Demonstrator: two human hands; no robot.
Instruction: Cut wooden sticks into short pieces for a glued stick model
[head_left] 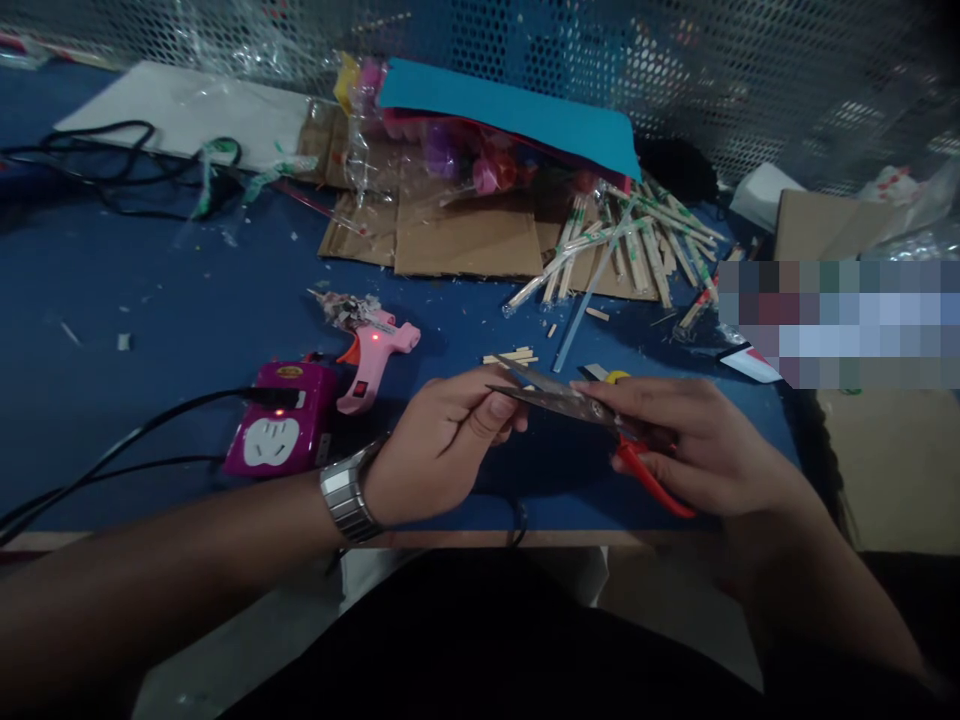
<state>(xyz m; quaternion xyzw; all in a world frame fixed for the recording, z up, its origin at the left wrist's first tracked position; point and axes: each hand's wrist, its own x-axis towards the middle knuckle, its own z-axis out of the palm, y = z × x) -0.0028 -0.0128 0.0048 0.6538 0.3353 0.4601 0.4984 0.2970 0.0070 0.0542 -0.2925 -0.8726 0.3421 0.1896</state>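
Observation:
Red-handled scissors (pixel 555 398) are gripped in my right hand (pixel 690 440), their blades parted and pointing left. The blade tips reach over the thumb and fingers of my left hand (pixel 450 430), which is closed in a pinch. What those fingers hold, if anything, is too small or hidden to make out. Just beyond the blades lie short cut wooden sticks (pixel 517 356). A cutter with a yellow part (pixel 616 377) lies partly hidden behind my right hand. Left of my hands, a pink glue gun (pixel 379 350) rests on the table with its red light on.
A purple power strip (pixel 281 420) with black cables (pixel 150 425) sits at the left. Wrapped chopsticks (pixel 637 250), a clear glue stick (pixel 589 300), cardboard (pixel 465 240) and a blue sheet (pixel 510 110) lie along the back of the blue table (pixel 172 300), before a perforated metal panel (pixel 750 70).

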